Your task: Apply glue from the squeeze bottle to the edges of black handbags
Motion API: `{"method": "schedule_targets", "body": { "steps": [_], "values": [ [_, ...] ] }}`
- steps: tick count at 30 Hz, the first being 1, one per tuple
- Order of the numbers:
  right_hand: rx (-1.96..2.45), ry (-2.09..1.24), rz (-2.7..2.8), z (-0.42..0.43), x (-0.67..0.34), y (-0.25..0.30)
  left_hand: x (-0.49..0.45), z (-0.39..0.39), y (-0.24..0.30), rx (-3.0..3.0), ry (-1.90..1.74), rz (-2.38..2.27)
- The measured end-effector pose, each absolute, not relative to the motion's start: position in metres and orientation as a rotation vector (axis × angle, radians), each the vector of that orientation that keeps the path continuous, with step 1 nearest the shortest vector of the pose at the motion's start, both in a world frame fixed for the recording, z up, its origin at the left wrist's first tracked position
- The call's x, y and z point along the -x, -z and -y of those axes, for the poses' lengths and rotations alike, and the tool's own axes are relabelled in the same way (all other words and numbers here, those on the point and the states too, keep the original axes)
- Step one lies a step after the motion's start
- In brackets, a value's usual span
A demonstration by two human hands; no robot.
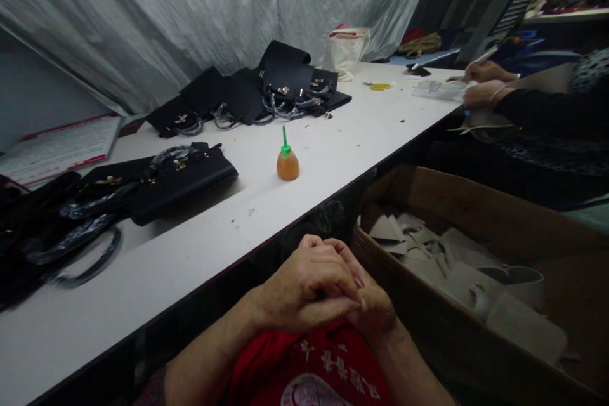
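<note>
My left hand (pixel 309 282) and my right hand (pixel 378 304) meet in front of my red apron (pixel 304 368), below the table's near edge. The left fingers are curled, with their tips pressed against the right hand. Behind them, the right hand's fingers are closed too, largely covered by the left. Whatever may lie between the fingertips is hidden. Beyond my hands, a small round bottle of amber liquid (pixel 288 167) with a green spout stands upright on the white table (pixel 266 216). Neither hand touches it.
Black handbags (pixel 185 184) with wrapped handles lie at the left, and more bags (pixel 285 70) are heaped at the back. Yellow scissors (pixel 380 86) lie farther right. A cardboard box (pixel 428 298) of pale scraps sits at my right. Another person's hands (pixel 485 82) work beyond it.
</note>
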State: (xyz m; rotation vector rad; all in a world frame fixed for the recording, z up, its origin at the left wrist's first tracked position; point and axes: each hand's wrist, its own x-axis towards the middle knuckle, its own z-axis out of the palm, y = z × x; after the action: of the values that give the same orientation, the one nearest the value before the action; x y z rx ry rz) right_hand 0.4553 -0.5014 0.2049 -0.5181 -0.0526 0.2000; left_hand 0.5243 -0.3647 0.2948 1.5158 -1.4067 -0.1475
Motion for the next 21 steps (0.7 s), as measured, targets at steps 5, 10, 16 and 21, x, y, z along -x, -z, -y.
{"method": "schedule_targets", "body": {
  "steps": [5,10,16,21],
  "values": [
    [0.510,-0.204,0.029,0.496,-0.455,-0.211,-0.526,0.363,-0.286,-1.535,0.122,1.412],
    [0.512,-0.178,0.052,0.493,-0.457,-0.218,-0.516,0.366,-0.277,-1.569,-0.016,1.258],
    [0.550,-0.181,0.072,0.492,-0.458,-0.217,-0.506,0.366,-0.268,-1.615,0.126,0.707],
    [0.555,-0.164,0.061,0.497,-0.457,-0.210,-0.502,0.363,-0.267,-1.398,0.260,0.611]
  ]
}}
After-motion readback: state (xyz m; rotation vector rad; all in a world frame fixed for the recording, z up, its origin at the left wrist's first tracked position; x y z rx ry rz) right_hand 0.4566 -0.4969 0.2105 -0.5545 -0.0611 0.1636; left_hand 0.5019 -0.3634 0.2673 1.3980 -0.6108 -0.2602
